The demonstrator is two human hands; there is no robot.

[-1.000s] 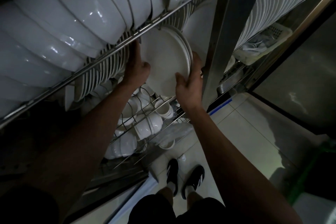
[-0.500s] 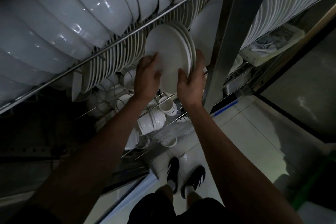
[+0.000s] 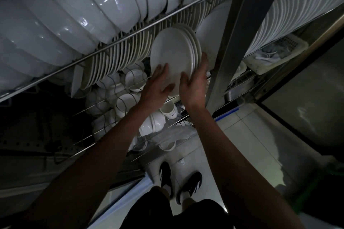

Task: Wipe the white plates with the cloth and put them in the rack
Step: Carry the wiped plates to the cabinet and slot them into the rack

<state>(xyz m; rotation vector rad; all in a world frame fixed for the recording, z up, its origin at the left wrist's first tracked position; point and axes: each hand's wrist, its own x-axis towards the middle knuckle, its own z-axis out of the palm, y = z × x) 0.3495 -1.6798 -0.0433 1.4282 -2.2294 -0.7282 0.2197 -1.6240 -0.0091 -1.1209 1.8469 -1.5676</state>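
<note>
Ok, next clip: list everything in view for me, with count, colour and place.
held plates: a small stack, exact count unclear, white, on edge at the right end of the middle rack row
racked plates: many, white, on edge in the middle rack, left of the held stack
large dishes: many, white, upper rack
right plates: many, white, on edge past the steel post
bowls and cups: many, white, lower wire rack
basket: one, pale, right shelf
shoes: two, black, tiled floor
left hand: fingers flat on the front plate
right hand: wrapped round the stack's right edge
</note>
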